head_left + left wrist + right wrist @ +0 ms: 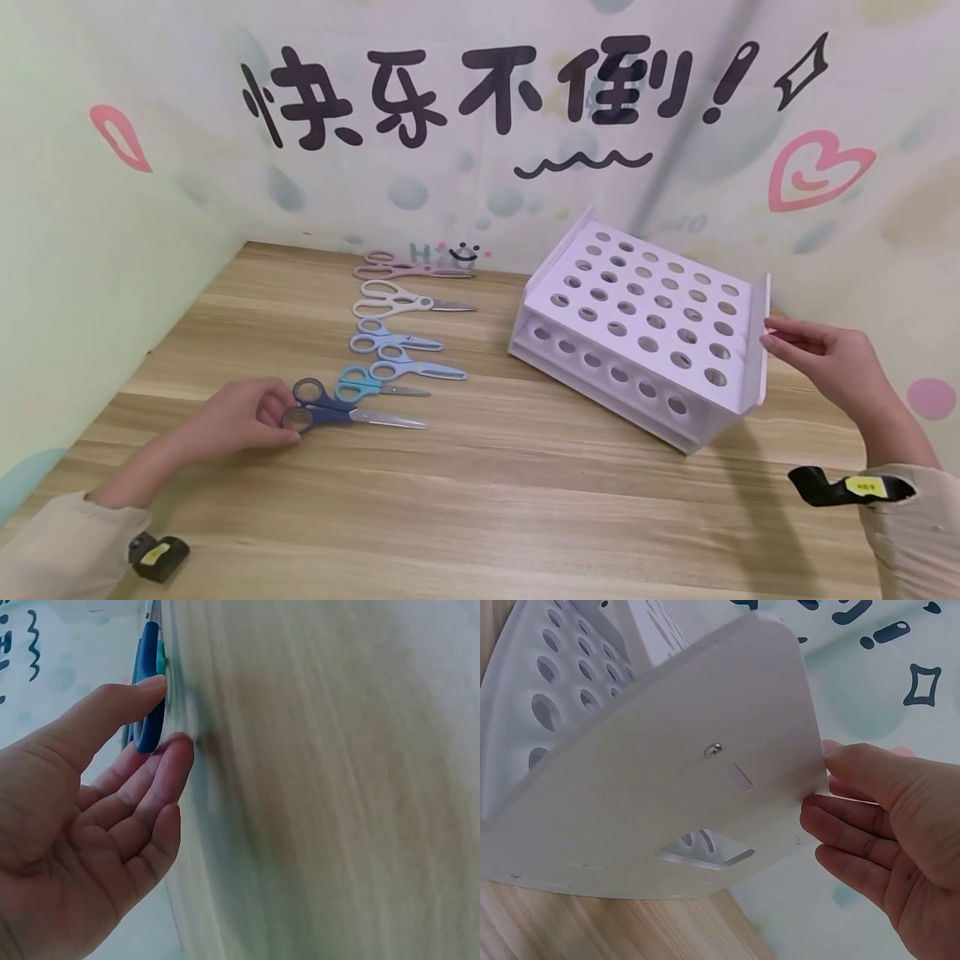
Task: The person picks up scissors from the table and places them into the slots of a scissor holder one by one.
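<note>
The person's left hand lies low on the wooden table, near the front left, its fingers lightly curled around the dark handle loops of the navy scissors. In the left wrist view the thumb and fingers close on the blue handle from either side, pinching it while the scissors lie flat on the wood, blades pointing right toward the middle of the table. A black band with a yellow label sits on each wrist.

Across the table, the right hand reaches to the right end panel of the white rack. Its fingers are nearly straight and relaxed, with the fingertips touching the edge of the panel; the hand does not wrap around it. The rack stands tilted, its perforated top sloping down toward the person, with rows of round holes in two tiers.

Just behind the navy scissors lies a teal pair, then a row running away toward the wall: two light blue pairs, a white pair, and a pink pair farthest back. All lie with handles left and blades right.

Behind everything stands a pastel backdrop with large black characters and pink hearts
</note>
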`<state>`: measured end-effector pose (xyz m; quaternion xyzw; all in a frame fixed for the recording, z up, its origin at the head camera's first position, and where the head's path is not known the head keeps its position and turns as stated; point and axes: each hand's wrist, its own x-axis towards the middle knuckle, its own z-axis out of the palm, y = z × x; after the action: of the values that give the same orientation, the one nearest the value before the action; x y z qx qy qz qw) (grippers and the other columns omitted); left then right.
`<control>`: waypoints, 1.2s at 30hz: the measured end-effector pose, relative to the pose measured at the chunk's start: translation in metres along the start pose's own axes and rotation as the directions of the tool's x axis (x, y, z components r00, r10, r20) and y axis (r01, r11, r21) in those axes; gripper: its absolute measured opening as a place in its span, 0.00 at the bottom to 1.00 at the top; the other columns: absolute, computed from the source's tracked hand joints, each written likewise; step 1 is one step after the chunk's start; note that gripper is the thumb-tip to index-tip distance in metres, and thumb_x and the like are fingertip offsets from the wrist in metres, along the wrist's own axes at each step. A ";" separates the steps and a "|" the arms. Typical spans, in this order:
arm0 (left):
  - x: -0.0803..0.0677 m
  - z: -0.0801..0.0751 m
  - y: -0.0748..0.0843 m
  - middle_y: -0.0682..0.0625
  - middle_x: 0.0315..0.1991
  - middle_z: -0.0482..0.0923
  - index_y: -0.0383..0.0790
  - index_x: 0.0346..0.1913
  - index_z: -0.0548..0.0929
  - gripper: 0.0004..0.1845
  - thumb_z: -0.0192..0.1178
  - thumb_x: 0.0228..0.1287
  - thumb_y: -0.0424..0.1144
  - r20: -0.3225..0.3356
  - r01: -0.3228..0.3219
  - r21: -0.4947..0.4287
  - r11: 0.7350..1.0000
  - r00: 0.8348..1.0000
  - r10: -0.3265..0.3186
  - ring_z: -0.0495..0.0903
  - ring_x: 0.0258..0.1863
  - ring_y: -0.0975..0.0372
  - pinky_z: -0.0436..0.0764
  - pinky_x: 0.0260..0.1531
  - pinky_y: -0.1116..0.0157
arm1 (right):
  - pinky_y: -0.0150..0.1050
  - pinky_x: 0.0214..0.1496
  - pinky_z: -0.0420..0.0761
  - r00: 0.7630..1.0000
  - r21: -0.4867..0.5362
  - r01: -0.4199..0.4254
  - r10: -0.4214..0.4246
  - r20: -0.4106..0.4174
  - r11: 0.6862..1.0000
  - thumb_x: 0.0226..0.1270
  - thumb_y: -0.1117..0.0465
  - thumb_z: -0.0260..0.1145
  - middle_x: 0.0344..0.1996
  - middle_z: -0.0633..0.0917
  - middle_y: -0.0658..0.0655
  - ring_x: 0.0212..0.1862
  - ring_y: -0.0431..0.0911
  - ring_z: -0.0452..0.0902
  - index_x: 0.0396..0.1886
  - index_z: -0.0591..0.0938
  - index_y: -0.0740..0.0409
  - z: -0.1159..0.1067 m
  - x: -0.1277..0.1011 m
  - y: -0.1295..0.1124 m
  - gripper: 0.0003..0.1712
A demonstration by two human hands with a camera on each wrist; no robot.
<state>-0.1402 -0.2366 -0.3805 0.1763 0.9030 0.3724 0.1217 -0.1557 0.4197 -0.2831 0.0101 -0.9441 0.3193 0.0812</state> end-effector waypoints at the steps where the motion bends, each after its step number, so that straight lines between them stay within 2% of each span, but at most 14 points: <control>1: 0.000 -0.001 0.000 0.51 0.26 0.78 0.29 0.37 0.75 0.21 0.72 0.44 0.38 -0.001 -0.002 -0.021 1.000 1.000 0.002 0.77 0.26 0.64 0.79 0.27 0.69 | 0.16 0.31 0.72 1.000 -0.004 -0.002 0.002 -0.003 1.000 0.60 0.54 0.65 0.32 0.72 0.20 0.32 0.19 0.71 0.55 0.73 0.72 0.000 0.000 0.000 0.30; 9: -0.003 -0.008 0.006 0.48 0.28 0.79 0.29 0.41 0.74 0.23 0.71 0.45 0.38 -0.033 0.047 -0.112 0.993 0.998 -0.051 0.79 0.29 0.60 0.80 0.30 0.68 | 0.16 0.31 0.72 1.000 0.038 0.022 -0.022 0.000 0.999 0.61 0.58 0.65 0.34 0.73 0.21 0.33 0.19 0.72 0.55 0.73 0.72 0.000 -0.001 0.000 0.27; 17: -0.003 -0.016 0.017 0.43 0.32 0.81 0.25 0.45 0.74 0.22 0.69 0.48 0.32 -0.091 -0.029 -0.218 0.976 0.996 0.009 0.81 0.30 0.63 0.81 0.31 0.67 | 0.17 0.31 0.72 1.000 0.043 0.027 -0.027 -0.001 0.999 0.61 0.59 0.65 0.33 0.73 0.21 0.32 0.20 0.72 0.55 0.73 0.71 0.000 -0.001 0.001 0.27; 23: -0.002 -0.019 0.031 0.40 0.36 0.80 0.26 0.49 0.74 0.21 0.66 0.53 0.33 -0.135 -0.016 -0.226 0.974 0.991 -0.015 0.82 0.32 0.64 0.81 0.31 0.67 | 0.17 0.31 0.72 1.000 0.033 0.017 -0.017 0.003 0.999 0.61 0.58 0.65 0.32 0.73 0.21 0.32 0.19 0.72 0.56 0.72 0.73 0.001 -0.001 0.001 0.28; 27: -0.001 -0.020 0.041 0.39 0.37 0.81 0.27 0.50 0.75 0.22 0.65 0.55 0.36 -0.160 -0.037 -0.230 0.973 0.987 0.000 0.82 0.33 0.64 0.81 0.33 0.68 | 0.17 0.31 0.72 1.000 0.032 0.012 -0.012 0.001 0.999 0.61 0.58 0.64 0.32 0.73 0.21 0.32 0.19 0.72 0.56 0.72 0.72 0.001 -0.001 0.001 0.29; 36: 0.004 -0.021 0.064 0.41 0.42 0.81 0.33 0.51 0.78 0.22 0.65 0.56 0.40 -0.188 -0.041 -0.223 0.974 0.982 -0.002 0.81 0.37 0.66 0.80 0.36 0.69 | 0.17 0.31 0.72 1.000 0.034 0.020 -0.020 0.001 0.999 0.62 0.58 0.64 0.33 0.72 0.21 0.33 0.19 0.72 0.56 0.72 0.73 0.001 -0.002 0.002 0.28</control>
<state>-0.1364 -0.2065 -0.3203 0.1344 0.8605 0.4887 0.0520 -0.1546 0.4204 -0.2858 0.0212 -0.9385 0.3343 0.0833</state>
